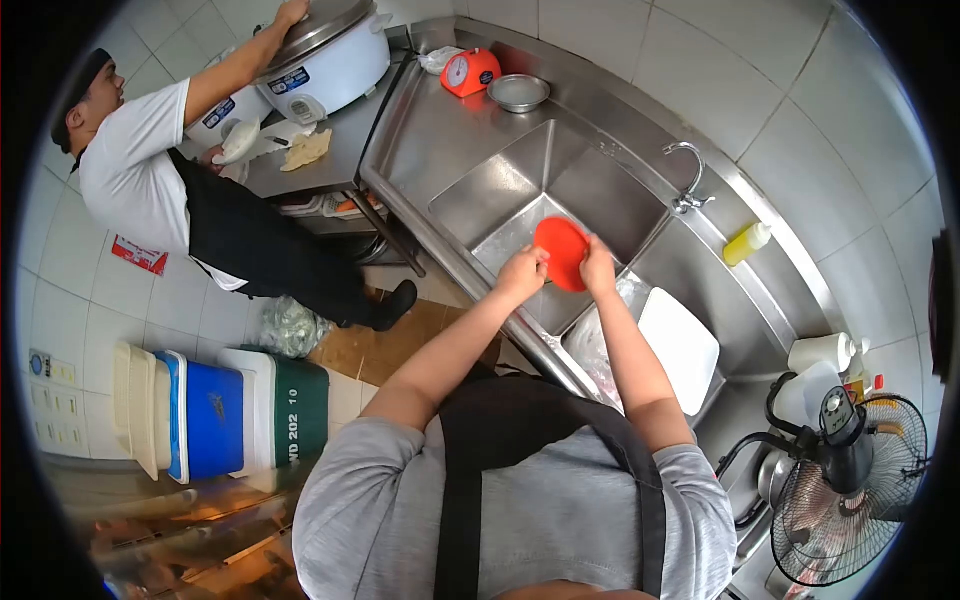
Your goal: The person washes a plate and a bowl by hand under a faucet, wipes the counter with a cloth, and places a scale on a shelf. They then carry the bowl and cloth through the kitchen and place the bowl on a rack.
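Over the steel sink [510,190] I hold a round red-orange disc [562,252], which looks like a plastic lid or shallow plate. My left hand [523,272] is closed on its left edge, fingers curled. On the opposite edge my right hand [598,268] grips it as well. Just below my right hand, a clear plastic bag [595,345] lies in the second basin, its contents hard to make out. A white board or tray [678,350] leans beside that bag.
A faucet [688,180] and a bottle of yellow liquid [746,243] stand behind the sink. An orange scale [470,72] and a metal pan [518,92] sit on the counter. At left, a co-worker [140,170] lifts a rice cooker's lid [318,28]. A fan [850,490] stands right.
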`<move>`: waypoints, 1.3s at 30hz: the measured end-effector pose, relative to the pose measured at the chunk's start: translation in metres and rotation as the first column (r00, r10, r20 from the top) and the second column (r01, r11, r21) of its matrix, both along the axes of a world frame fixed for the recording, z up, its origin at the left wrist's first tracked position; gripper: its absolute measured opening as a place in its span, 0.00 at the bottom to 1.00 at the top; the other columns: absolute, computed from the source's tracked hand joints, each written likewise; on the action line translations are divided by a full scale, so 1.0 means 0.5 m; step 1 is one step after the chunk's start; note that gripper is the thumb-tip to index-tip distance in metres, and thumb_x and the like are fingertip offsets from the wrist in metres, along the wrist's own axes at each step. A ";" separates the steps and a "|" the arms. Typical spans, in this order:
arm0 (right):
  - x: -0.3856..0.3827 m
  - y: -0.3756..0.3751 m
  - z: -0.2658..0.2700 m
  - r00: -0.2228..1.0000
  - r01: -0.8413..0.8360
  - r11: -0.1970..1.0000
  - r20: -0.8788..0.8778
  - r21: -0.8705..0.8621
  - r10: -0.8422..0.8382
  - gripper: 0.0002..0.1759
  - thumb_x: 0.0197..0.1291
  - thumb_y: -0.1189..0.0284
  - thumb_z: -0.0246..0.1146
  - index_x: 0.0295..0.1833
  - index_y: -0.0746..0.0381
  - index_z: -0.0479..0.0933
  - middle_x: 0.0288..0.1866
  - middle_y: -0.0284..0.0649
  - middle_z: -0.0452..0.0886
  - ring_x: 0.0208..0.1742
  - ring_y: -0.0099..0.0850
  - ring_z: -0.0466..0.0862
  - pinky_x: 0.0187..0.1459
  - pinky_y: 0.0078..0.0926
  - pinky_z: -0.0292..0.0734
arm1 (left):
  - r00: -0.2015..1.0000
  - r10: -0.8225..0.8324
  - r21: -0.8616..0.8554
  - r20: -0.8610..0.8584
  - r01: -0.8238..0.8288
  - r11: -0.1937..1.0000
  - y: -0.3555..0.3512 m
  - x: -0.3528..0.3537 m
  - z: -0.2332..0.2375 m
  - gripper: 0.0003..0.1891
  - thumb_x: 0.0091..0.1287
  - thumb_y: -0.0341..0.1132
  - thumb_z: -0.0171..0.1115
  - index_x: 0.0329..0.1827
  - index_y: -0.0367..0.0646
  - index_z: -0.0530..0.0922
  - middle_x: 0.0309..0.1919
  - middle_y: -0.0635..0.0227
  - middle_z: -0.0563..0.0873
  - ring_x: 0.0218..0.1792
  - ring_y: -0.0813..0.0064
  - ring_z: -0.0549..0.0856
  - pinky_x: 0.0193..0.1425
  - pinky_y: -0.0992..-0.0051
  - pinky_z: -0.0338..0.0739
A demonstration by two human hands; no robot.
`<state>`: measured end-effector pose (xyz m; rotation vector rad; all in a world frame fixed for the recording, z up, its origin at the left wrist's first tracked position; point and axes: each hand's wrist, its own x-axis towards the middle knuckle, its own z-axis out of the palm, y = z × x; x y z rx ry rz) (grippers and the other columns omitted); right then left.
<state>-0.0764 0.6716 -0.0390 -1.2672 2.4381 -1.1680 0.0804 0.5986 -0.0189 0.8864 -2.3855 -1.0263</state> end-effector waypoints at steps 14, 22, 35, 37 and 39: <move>-0.227 -0.120 -0.093 0.961 0.231 0.901 0.231 -0.368 -0.152 0.19 0.48 0.81 0.52 0.49 0.66 0.65 0.35 0.46 0.76 0.30 0.33 0.80 0.16 0.21 0.73 | 0.948 -0.288 0.972 -0.136 0.184 0.148 -0.323 -0.150 0.094 0.44 0.54 0.66 0.47 0.61 0.36 0.59 0.60 0.51 0.62 0.59 0.62 0.67 0.59 0.61 0.62; -0.198 -0.252 0.092 0.582 0.662 0.729 0.731 -0.174 -0.355 0.22 0.56 0.78 0.45 0.59 0.61 0.58 0.32 0.43 0.74 0.09 0.24 0.65 0.06 0.20 0.55 | 0.915 0.246 -0.216 0.321 -0.182 0.959 -0.854 -0.294 0.136 0.34 0.49 0.50 0.59 0.54 0.31 0.67 0.55 0.46 0.66 0.60 0.52 0.61 0.64 0.64 0.54; -0.254 -0.605 0.185 0.531 0.626 0.658 0.847 -0.418 0.034 0.24 0.54 0.80 0.49 0.60 0.68 0.59 0.33 0.44 0.75 0.12 0.25 0.69 0.08 0.20 0.58 | 0.933 0.166 -0.338 0.319 -0.051 0.940 -1.218 -0.362 0.125 0.53 0.34 0.57 0.69 0.63 0.43 0.53 0.63 0.63 0.58 0.65 0.62 0.55 0.66 0.50 0.42; -0.255 -0.703 0.189 0.457 0.607 0.651 0.870 -0.456 0.183 0.23 0.54 0.81 0.49 0.58 0.69 0.59 0.32 0.46 0.75 0.09 0.27 0.67 0.07 0.21 0.57 | 0.950 0.213 -0.366 0.230 -0.118 0.923 -1.191 -0.341 0.117 0.51 0.35 0.55 0.69 0.62 0.42 0.55 0.59 0.61 0.61 0.63 0.60 0.57 0.65 0.52 0.45; -0.256 -0.793 0.176 0.360 0.662 0.614 0.901 -0.429 0.241 0.22 0.54 0.81 0.48 0.57 0.68 0.59 0.28 0.45 0.73 0.08 0.27 0.66 0.07 0.21 0.56 | 0.944 0.255 -0.358 0.209 -0.169 0.918 -1.160 -0.299 0.098 0.51 0.35 0.55 0.69 0.61 0.41 0.55 0.58 0.60 0.62 0.62 0.59 0.58 0.64 0.53 0.47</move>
